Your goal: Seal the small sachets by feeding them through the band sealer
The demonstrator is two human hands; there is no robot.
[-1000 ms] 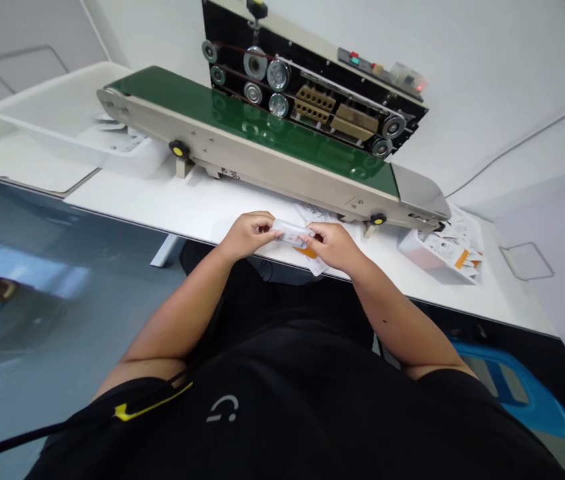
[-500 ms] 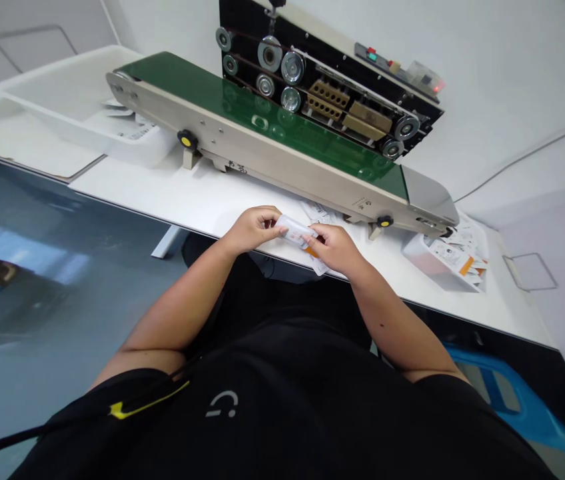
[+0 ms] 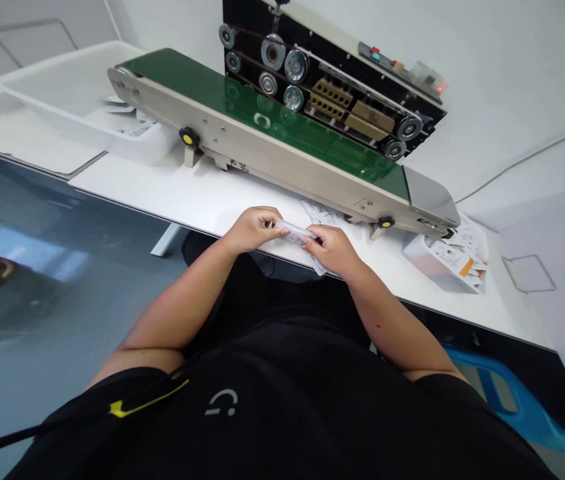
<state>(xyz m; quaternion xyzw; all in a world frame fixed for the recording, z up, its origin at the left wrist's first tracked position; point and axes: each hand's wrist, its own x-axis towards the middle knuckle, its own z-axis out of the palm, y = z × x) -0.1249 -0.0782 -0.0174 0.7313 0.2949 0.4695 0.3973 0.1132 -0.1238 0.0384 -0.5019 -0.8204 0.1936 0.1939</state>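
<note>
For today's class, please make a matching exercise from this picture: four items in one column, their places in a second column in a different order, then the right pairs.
Items:
1. Green conveyor belt
2. White plastic tray
3. Clear plastic packet
4. White box of printed packets

Places:
A. Between the left hand and right hand
B. Along the top of the band sealer
C. Beyond the sealer's right end
D. Beyond the sealer's left end

Right pairs: 1-B, 2-D, 3-A, 4-C
</note>
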